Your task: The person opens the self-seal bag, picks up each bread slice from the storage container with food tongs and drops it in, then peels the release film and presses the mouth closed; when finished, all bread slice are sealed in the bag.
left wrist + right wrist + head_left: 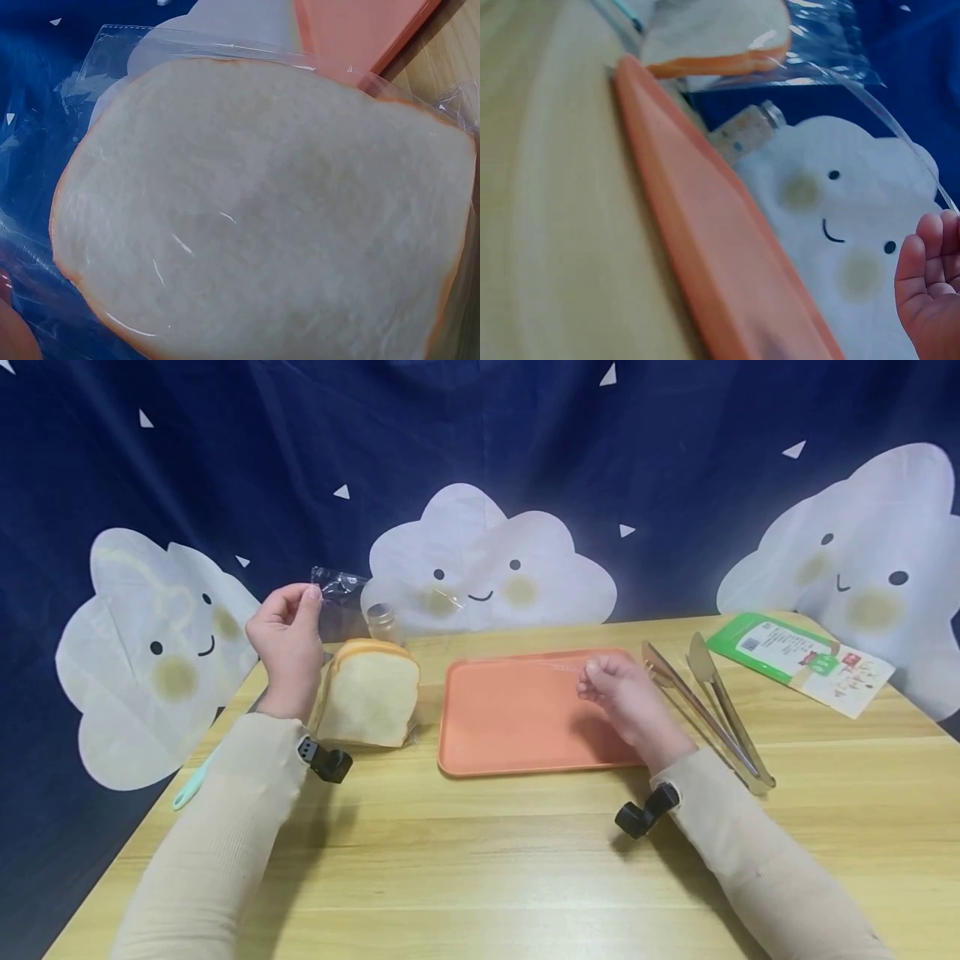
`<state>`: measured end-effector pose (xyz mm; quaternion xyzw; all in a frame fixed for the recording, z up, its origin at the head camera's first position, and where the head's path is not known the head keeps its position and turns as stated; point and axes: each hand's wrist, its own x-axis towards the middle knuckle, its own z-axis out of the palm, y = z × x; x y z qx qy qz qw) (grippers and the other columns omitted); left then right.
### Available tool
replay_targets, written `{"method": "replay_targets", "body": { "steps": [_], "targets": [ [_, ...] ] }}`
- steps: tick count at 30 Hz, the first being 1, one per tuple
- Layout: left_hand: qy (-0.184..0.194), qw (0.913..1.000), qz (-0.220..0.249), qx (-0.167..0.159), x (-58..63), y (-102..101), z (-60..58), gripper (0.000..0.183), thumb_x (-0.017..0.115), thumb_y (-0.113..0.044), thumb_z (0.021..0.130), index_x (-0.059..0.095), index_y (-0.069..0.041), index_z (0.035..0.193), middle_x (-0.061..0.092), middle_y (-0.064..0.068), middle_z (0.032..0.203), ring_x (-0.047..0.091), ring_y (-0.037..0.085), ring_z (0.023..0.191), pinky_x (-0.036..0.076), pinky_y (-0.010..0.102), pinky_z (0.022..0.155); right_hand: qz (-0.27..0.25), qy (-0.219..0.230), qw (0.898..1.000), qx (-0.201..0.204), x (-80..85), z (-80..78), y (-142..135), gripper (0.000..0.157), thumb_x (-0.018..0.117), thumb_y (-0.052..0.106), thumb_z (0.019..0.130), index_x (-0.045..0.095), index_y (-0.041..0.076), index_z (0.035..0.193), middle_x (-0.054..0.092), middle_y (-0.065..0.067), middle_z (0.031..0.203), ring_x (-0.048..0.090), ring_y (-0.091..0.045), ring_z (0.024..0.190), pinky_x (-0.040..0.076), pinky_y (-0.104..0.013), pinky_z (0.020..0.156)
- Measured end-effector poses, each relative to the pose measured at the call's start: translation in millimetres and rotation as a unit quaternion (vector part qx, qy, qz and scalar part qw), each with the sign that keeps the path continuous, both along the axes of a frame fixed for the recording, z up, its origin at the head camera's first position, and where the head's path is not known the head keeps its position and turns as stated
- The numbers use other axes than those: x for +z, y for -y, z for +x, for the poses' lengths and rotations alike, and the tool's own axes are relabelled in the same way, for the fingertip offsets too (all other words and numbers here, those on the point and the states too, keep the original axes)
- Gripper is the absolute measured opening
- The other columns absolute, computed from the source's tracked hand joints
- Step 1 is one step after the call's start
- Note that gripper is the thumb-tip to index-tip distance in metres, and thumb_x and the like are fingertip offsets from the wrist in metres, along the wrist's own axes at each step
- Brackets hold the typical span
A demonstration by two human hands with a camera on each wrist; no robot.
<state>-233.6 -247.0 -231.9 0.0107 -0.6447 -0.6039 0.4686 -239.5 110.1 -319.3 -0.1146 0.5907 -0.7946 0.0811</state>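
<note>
My left hand (288, 639) is raised at the left in the head view, pinching the top edge of a clear plastic bag (341, 585) between thumb and fingertips. Inside the bag, sliced bread (371, 697) stands upright; its pale face fills most of the left wrist view. My right hand (618, 697) hovers above the right part of the orange tray (517, 718), fingers curled in. From the bag's edge a thin clear plastic strip (889, 120) stretches to the right hand's fingertips, which pinch its end.
Metal tongs (720, 710) lie just right of the tray, partly behind the right hand. A green and white packet (802, 660) rests at the far right. Behind the bread stands a small jar (384, 625). A mint-green handle (191, 787) shows at the left table edge.
</note>
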Motion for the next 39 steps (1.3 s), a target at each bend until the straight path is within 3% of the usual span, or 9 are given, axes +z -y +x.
{"method": "replay_targets", "body": {
  "steps": [4,9,13,21,25,33,36,39],
  "targets": [
    [0.002,1.0000,0.000,-0.008,3.3,-4,6.5,0.010,0.066,-0.005,0.084,0.070,-0.010,0.076,0.060,-0.009,0.070,0.049,0.004,0.065,0.038,0.018,0.061,0.020,0.011,0.999,0.038,-5.6,6.5,1,0.024,0.043,0.002,0.096,0.056,0.012,0.078,0.058,0.003,0.074,0.055,-0.008,0.072,0.049,-0.021,0.074],
    [-0.002,0.9999,0.001,-0.014,10.7,-13,19.4,0.012,0.064,-0.002,0.085,0.069,-0.008,0.075,0.060,-0.008,0.069,0.048,0.004,0.065,0.038,0.017,0.061,0.068,0.026,0.990,0.118,-14.3,11.2,-2,0.018,0.043,-0.001,0.094,0.055,0.008,0.084,0.058,0.000,0.077,0.056,-0.010,0.073,0.049,-0.023,0.074],
    [-0.003,0.9999,0.002,-0.011,7.1,-10,15.1,0.011,0.065,-0.003,0.084,0.070,-0.008,0.076,0.061,-0.008,0.071,0.049,0.005,0.066,0.039,0.017,0.062,0.108,0.025,0.977,0.181,-20.7,12.9,-7,0.014,0.044,-0.002,0.092,0.054,0.005,0.087,0.057,-0.001,0.080,0.056,-0.010,0.074,0.049,-0.023,0.073],
    [-0.001,0.9999,-0.004,-0.011,11.8,-15,21.6,0.012,0.064,-0.003,0.085,0.069,-0.008,0.075,0.058,-0.009,0.068,0.048,0.004,0.064,0.039,0.017,0.062,0.178,-0.006,0.966,0.188,-25.3,12.4,-11,0.005,0.052,0.001,0.089,0.056,0.004,0.088,0.059,-0.003,0.079,0.057,-0.011,0.072,0.051,-0.026,0.073],
    [0.010,0.9999,-0.009,-0.006,10.6,-15,22.8,0.011,0.064,-0.005,0.085,0.069,-0.008,0.076,0.057,-0.009,0.067,0.047,0.004,0.064,0.037,0.018,0.062,0.210,-0.049,0.952,0.218,-25.9,10.8,-21,0.001,0.056,0.002,0.086,0.056,0.001,0.086,0.055,0.000,0.072,0.053,-0.012,0.067,0.049,-0.028,0.070],
    [0.020,0.9997,-0.015,-0.007,9.3,-15,23.8,0.010,0.064,-0.007,0.086,0.069,-0.008,0.078,0.058,-0.008,0.071,0.048,0.005,0.068,0.039,0.018,0.064,0.199,-0.079,0.910,0.355,-23.8,2.8,-43,0.007,0.056,0.001,0.083,0.060,0.001,0.089,0.062,0.006,0.077,0.054,-0.005,0.069,0.047,-0.022,0.068],
    [0.021,0.9996,-0.017,-0.007,9.8,-16,23.5,0.009,0.064,-0.007,0.087,0.069,-0.008,0.079,0.059,-0.008,0.073,0.049,0.006,0.071,0.039,0.018,0.065,0.185,-0.080,0.911,0.360,-22.5,1.3,-46,0.010,0.052,0.002,0.087,0.062,0.002,0.091,0.065,0.002,0.081,0.054,-0.006,0.068,0.047,-0.023,0.068],
    [0.020,0.9996,-0.015,-0.007,10.4,-16,23.1,0.010,0.064,-0.007,0.087,0.069,-0.008,0.079,0.059,-0.009,0.073,0.048,0.006,0.071,0.038,0.018,0.065,0.163,-0.086,0.924,0.336,-20.8,0.2,-48,0.013,0.049,0.005,0.091,0.062,0.003,0.093,0.064,0.001,0.080,0.055,-0.007,0.069,0.048,-0.024,0.069]
  ]
}}
